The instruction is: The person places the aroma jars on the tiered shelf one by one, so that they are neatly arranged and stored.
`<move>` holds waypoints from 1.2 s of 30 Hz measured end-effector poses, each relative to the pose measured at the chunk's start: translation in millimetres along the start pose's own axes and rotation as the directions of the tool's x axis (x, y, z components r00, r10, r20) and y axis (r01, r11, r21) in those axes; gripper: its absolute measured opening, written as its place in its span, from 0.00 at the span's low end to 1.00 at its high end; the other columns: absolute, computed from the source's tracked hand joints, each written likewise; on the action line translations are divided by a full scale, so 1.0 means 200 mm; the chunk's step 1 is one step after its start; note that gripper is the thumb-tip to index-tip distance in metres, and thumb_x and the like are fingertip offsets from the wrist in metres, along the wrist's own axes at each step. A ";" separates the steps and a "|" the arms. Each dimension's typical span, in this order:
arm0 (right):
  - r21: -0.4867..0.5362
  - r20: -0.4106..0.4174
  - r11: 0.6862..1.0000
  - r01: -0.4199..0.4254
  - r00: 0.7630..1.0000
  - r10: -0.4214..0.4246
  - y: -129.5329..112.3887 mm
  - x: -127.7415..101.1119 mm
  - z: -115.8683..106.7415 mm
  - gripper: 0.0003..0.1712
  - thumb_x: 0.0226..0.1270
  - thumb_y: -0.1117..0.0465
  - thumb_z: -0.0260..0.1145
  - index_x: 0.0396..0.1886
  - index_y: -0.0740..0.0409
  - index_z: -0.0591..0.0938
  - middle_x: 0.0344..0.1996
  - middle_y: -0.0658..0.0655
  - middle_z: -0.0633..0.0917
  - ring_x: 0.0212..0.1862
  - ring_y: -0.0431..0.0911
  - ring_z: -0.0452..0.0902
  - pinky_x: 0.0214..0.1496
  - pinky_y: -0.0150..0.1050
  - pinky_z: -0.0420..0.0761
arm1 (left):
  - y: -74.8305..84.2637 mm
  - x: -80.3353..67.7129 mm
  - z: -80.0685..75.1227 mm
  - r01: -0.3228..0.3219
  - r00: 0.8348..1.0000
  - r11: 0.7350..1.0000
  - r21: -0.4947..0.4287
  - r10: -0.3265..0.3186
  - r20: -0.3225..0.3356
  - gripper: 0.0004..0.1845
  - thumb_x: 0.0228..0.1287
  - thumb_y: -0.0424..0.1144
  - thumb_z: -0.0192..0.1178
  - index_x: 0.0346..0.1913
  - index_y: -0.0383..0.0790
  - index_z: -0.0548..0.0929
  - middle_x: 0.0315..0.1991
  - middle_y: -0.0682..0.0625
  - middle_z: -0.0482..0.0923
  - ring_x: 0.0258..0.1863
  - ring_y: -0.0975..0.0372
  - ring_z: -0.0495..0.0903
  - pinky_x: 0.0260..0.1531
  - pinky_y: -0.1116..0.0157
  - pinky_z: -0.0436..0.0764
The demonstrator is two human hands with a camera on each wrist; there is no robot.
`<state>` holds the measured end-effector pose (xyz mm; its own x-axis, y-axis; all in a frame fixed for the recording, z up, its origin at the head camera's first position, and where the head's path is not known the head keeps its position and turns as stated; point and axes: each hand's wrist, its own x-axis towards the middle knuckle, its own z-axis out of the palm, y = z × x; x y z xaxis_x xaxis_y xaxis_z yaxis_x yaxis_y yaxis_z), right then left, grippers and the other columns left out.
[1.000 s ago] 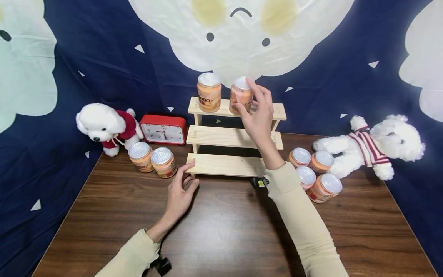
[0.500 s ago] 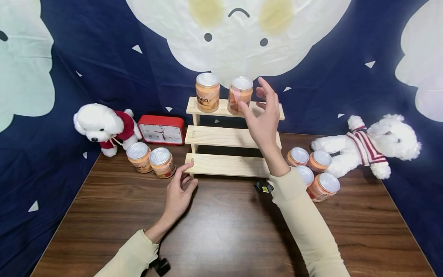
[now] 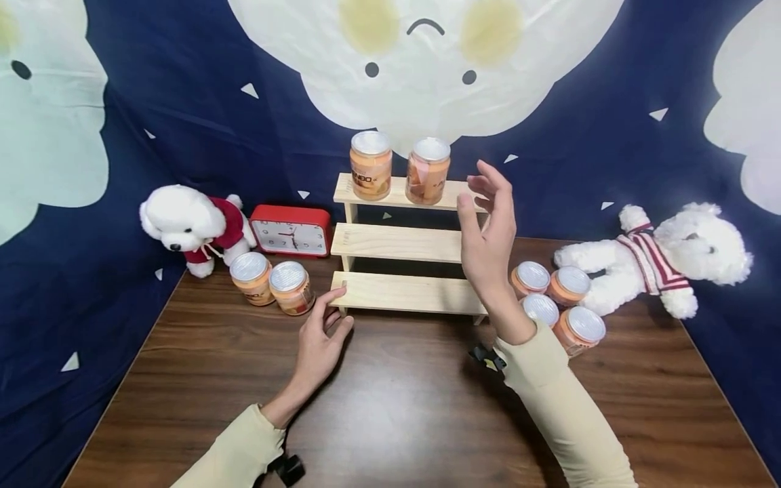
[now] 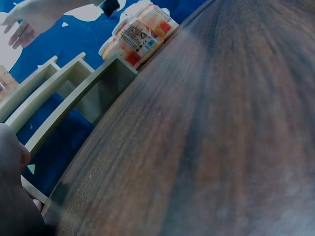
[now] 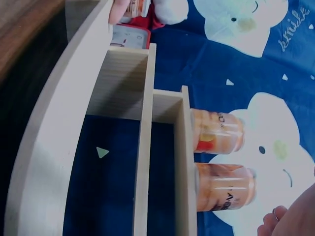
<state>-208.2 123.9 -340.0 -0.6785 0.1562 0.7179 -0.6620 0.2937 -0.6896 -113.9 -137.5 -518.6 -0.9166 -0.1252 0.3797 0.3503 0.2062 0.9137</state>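
Observation:
A three-step wooden display shelf (image 3: 405, 295) stands in the middle of the table. On its top step, two orange fruit jars (image 3: 428, 173) with silver lids stand upright side by side, also seen in the right wrist view as sideways jars (image 5: 225, 187). My right hand (image 3: 491, 244) hovers at the right end of the shelf, apart from the jars, its fingers loosely bent and holding nothing. At the left end of the bottom step, my left hand (image 3: 320, 335) grips the shelf's corner, index finger on the board and thumb in front of the leg.
Two more jars (image 3: 291, 288) stand left of the shelf, before a red clock (image 3: 291, 230) and a white plush dog (image 3: 189, 224). Several jars (image 3: 570, 285) cluster at the right, beside a plush bear (image 3: 659, 257) lying down. A dark cloth (image 3: 183, 102) hangs behind.
My right hand has let go of the right jar on the top step and moved away to the right and toward me. The left hand stays at the shelf's corner.

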 end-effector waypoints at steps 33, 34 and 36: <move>0.318 -0.217 0.946 0.058 0.976 0.014 0.01 -0.50 -0.65 0.15 0.72 0.80 0.64 0.55 0.86 0.80 0.45 0.62 0.90 0.51 0.49 0.88 0.59 0.34 0.85 | -0.06 0.02 0.00 0.035 0.999 0.999 0.036 -0.035 0.007 0.31 0.69 0.24 0.68 0.73 0.43 0.82 0.74 0.44 0.80 0.64 0.62 0.82 0.68 0.72 0.83; 0.316 -0.221 0.947 0.058 0.975 0.014 0.01 -0.51 -0.67 0.15 0.72 0.81 0.64 0.55 0.86 0.80 0.45 0.62 0.90 0.51 0.49 0.88 0.59 0.34 0.84 | -0.05 0.01 0.00 0.020 1.000 1.000 0.024 -0.020 0.004 0.30 0.69 0.23 0.68 0.73 0.42 0.82 0.74 0.43 0.80 0.63 0.61 0.82 0.68 0.71 0.83; 0.319 -0.229 0.946 0.060 0.973 0.015 0.00 -0.53 -0.70 0.15 0.71 0.81 0.63 0.55 0.86 0.80 0.45 0.62 0.90 0.51 0.49 0.88 0.60 0.35 0.83 | -0.03 0.01 0.00 0.010 1.000 1.000 0.004 -0.010 0.004 0.30 0.69 0.24 0.67 0.73 0.40 0.82 0.74 0.41 0.79 0.62 0.59 0.82 0.68 0.71 0.83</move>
<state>-92.8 239.4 -402.6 -0.5977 0.3722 0.7101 -0.7685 -0.0136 -0.6398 -118.0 -139.6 -524.1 -0.9209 -0.1236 0.3696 0.3399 0.2092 0.9169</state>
